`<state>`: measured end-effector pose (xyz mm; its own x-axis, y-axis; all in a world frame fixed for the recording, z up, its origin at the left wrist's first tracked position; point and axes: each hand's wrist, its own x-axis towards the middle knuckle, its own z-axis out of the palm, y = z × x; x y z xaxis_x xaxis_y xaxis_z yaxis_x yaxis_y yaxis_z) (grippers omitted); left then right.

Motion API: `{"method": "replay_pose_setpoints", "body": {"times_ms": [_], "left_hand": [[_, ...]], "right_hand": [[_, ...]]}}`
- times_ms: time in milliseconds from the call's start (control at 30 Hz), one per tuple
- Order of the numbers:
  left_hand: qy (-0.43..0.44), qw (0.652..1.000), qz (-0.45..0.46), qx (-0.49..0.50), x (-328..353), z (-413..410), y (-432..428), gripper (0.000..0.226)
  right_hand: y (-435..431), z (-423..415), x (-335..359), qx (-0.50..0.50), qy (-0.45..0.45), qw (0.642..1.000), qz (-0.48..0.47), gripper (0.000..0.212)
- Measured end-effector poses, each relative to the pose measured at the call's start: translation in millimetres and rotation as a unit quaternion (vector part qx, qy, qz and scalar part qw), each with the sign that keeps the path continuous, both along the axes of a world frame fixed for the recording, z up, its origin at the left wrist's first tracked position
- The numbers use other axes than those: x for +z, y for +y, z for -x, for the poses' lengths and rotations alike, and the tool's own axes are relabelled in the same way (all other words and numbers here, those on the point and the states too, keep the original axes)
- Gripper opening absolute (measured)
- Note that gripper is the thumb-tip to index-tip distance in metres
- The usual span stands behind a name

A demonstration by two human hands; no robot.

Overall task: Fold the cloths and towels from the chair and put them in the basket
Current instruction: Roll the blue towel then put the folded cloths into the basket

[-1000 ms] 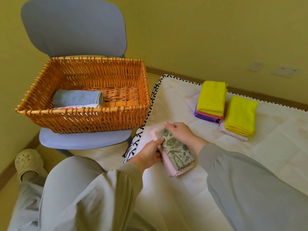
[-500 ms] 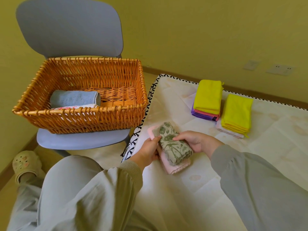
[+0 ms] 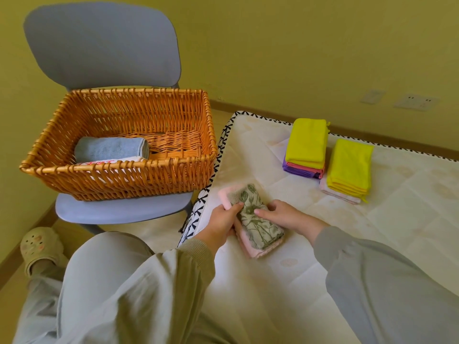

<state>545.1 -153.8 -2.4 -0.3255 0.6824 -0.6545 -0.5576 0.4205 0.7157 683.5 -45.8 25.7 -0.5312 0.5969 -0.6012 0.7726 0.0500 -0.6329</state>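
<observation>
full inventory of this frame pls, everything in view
wicker basket: 1, orange, on chair seat
chair: 1, grey-blue, beside mattress
rolled towel: 1, blue, in basket
printed towel: 1, white with red, in basket
floral towel: 1, green, on pink towel
pink towel: 1, on mattress
yellow-pink-purple stack: 1, far on mattress
yellow-white stack: 1, beside it
mattress: 1, cream
wall plates: 2, pale, on wall
slipper: 1, beige, on foot
left hand: grips floral towel
right hand: grips floral towel
</observation>
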Motion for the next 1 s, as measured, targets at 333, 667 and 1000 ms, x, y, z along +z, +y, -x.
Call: {"method": "replay_pose_setpoints", "body": {"times_ms": [333, 667, 1000], "left_hand": [[0.099, 0.991, -0.084, 0.046, 63, 10, 33, 0.008], [0.072, 0.973, -0.164, 0.148, 153, 82, 17, 0.019], [0.096, 0.968, -0.159, 0.169, 185, 174, -34, 0.078]], "right_hand": [[18, -14, 35, -0.117, 0.215, 0.908, 0.339, 0.079], [18, 75, 105, -0.149, 0.403, 0.839, 0.334, 0.104], [-8, 157, 153, -0.163, 0.345, 0.893, 0.240, 0.013]]}}
